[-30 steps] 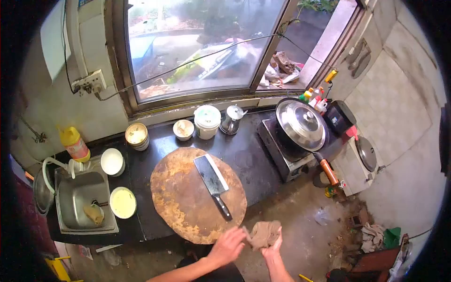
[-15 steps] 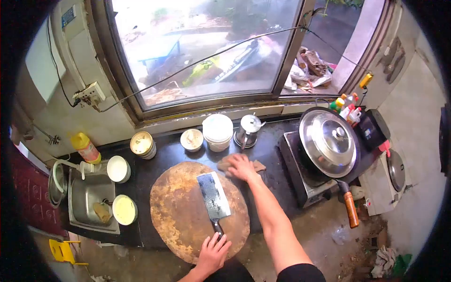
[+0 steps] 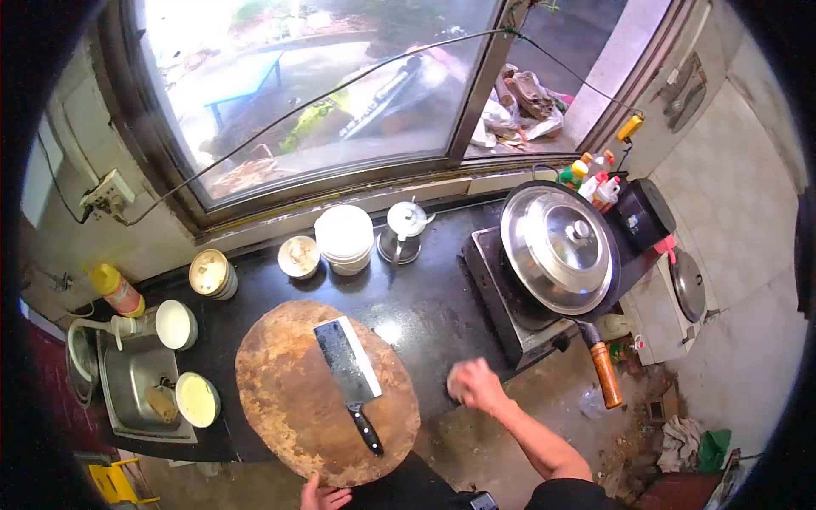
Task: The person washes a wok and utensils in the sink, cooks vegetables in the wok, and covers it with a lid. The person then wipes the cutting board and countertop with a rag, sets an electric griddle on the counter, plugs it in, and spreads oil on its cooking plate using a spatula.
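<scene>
A cleaver (image 3: 347, 361) with a black handle lies flat on a round wooden chopping board (image 3: 285, 382), its handle toward me. My left hand (image 3: 323, 493) is at the board's near edge, fingers apart and partly cut off by the frame. It holds nothing that I can see. Over the counter's front edge, right of the board, my right hand (image 3: 480, 387) is closed around a bunched brownish cloth (image 3: 456, 384), mostly hidden by the fingers and slightly blurred.
On the black counter (image 3: 425, 302), a lidded wok (image 3: 557, 246) sits on a stove at right. Behind the board stand a white bucket (image 3: 344, 238), a metal pot (image 3: 404, 229) and a small bowl (image 3: 299, 257). At left are a sink (image 3: 140, 391) and several tubs.
My right hand has come from behind the board toward me and to the right, with the cloth gathered in it. My left hand has left the cleaver's handle for the board's near edge.
</scene>
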Demonstrator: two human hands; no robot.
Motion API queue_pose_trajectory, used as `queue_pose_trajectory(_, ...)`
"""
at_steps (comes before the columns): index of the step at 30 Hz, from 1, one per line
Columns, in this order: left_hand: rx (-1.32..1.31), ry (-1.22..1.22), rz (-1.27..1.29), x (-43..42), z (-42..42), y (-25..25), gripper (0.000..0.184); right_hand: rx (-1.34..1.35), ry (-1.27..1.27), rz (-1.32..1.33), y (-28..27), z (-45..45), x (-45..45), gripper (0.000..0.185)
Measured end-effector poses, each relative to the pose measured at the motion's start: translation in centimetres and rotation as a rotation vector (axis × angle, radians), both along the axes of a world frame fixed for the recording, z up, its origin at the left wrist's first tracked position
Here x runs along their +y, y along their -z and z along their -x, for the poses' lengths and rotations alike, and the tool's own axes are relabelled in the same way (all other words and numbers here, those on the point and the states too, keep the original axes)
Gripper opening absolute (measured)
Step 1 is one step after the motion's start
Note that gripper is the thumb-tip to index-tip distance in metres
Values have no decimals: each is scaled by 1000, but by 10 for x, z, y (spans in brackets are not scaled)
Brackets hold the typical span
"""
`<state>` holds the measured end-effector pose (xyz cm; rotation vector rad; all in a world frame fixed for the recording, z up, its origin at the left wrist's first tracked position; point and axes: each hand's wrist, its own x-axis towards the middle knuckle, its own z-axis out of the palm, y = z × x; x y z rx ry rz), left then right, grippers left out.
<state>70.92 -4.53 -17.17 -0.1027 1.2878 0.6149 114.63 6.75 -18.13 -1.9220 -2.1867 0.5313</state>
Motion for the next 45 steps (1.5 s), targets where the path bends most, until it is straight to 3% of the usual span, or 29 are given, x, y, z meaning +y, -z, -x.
queue_pose_trajectory(3, -472, -196, 172, -27, -1, 74, 81, -14, 170, -421, -6, -13, 102, 37)
queue_pose_trajectory(4, -291, -306, 85, -11, -30, 34, 63, -31, 205, -458, -3, -19, 137, 35)
queue_pose_trajectory(6, -340, -317, -154, 7, -54, 7, 66, -116, 224, -464, 33, -40, 195, 38)
queue_pose_trajectory(7, -358, -321, -268, 6, -58, 1, 71, -225, 252, -269, 38, -42, 204, 39)
queue_pose_trajectory(10, -278, -253, -337, 0, -59, 22, 87, -171, 225, -254, 63, -43, 183, 40)
queue_pose_trajectory(15, -285, -349, -329, -2, -60, 29, 83, -18, 80, -218, 48, -56, 12, 34)
queue_pose_trajectory(17, -287, -362, -351, 0, -62, 27, 83, 5, 133, 10, 27, -61, -46, 30)
queue_pose_trajectory(19, -282, -401, -342, 8, -60, 32, 82, 119, 227, -28, 24, -69, -67, 26)
queue_pose_trajectory(23, -285, -502, -304, 31, -52, 33, 80, 359, 350, -254, 11, -53, -15, 21)
queue_pose_trajectory(24, -171, -459, -314, 36, -54, 25, 80, 354, 361, -286, 7, -43, 14, 22)
queue_pose_trajectory(27, -199, -464, -310, 34, -43, 33, 77, 325, 285, -397, 17, -16, 103, 29)
queue_pose_trajectory(29, -213, -499, -298, 34, -42, 25, 73, 392, 194, -273, 40, 8, 139, 37)
queue_pose_trajectory(32, -219, -539, -300, 31, -38, 27, 70, 184, 103, -151, 47, 56, 120, 47)
queue_pose_trajectory(35, -167, -475, -343, 32, -36, 28, 70, 268, 100, -252, 55, 81, 39, 43)
queue_pose_trajectory(39, -180, -492, -270, 19, -24, 34, 69, 210, -216, -197, 51, 48, -53, 31)
queue_pose_trajectory(40, -197, -447, -324, 13, -13, 36, 64, 74, -258, -197, 17, 45, -50, 27)
queue_pose_trajectory(41, -165, -480, -338, 4, -5, 39, 57, 90, -137, -226, 43, 33, -50, 34)
queue_pose_trajectory(43, -86, -472, -423, -15, 12, 31, 51, 305, 277, -334, 38, 45, -41, 37)
queue_pose_trajectory(45, -62, -516, -361, -42, 37, 38, 47, 176, 254, -386, 47, 89, -52, 38)
